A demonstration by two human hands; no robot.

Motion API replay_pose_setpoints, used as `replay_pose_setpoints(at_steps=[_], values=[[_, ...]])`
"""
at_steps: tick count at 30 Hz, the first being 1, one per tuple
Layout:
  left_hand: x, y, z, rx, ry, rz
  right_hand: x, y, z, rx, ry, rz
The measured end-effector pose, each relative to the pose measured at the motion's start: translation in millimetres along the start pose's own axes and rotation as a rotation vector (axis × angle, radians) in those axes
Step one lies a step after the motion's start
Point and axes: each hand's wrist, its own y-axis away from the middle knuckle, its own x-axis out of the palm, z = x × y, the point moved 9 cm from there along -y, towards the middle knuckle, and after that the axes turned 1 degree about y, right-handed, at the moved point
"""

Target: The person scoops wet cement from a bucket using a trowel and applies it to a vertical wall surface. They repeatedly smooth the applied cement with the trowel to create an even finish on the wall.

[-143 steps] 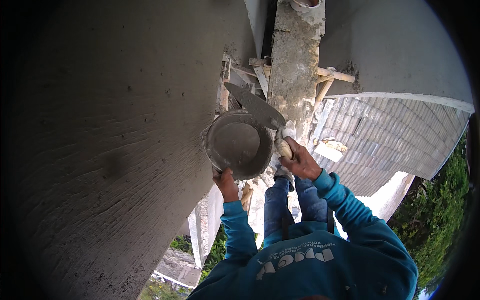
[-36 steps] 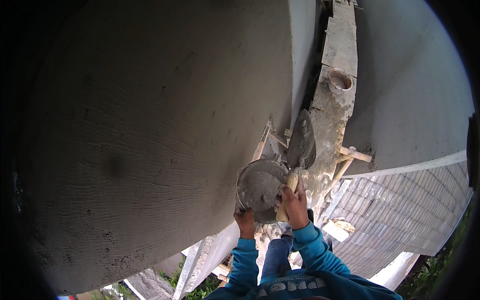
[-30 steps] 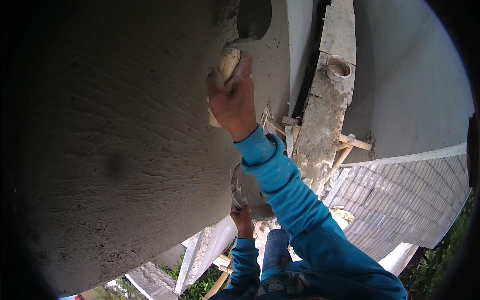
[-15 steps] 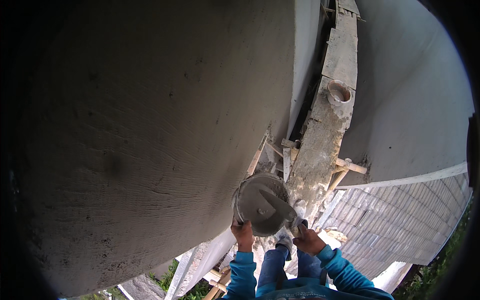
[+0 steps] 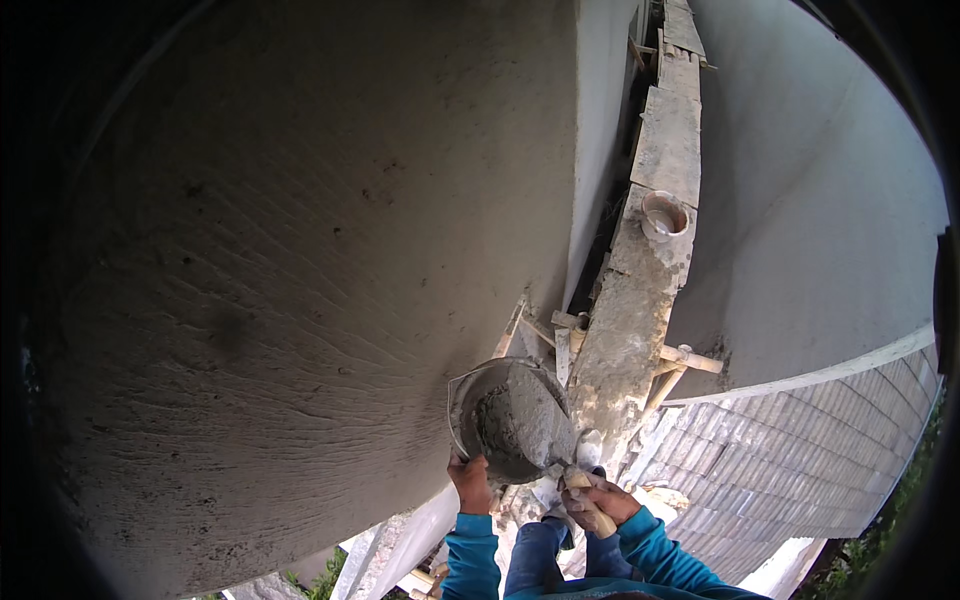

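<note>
My left hand [image 5: 472,485] is closed on the near left rim of a dark round bucket [image 5: 462,400]. Wet grey mortar [image 5: 494,418] lies inside it. In my right hand [image 5: 612,500] is the wooden handle of a trowel [image 5: 540,425]. Its blade reaches over the bucket's right side and carries a heap of mortar. To the left of the bucket rises a large curved wall [image 5: 350,350] coated in grey plaster, rough and ridged in its lower part.
A narrow plank walkway [image 5: 625,330] runs away from my feet, with a small round tub [image 5: 664,215] standing on it. Bamboo poles [image 5: 690,358] jut out at its right edge. Beyond lie a smooth grey wall [image 5: 810,200] and a tiled roof [image 5: 790,450] lower down.
The trowel blade, bare and lying in the bucket before, now bears a load of mortar. My right hand has moved slightly down and left. The view has shifted, and the tub appears lower.
</note>
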Motion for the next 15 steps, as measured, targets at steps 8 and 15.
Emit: replay_pose_setpoints(at_steps=[8, 15], values=[[-47, 18, 18, -0.088, -0.034, -0.043, 131, 44, 224, -1.053, 0.173, -0.355], [-73, 62, 13, -0.123, -0.013, -0.110, 195, -6, 360, -1.783, 0.549, -1.059]])
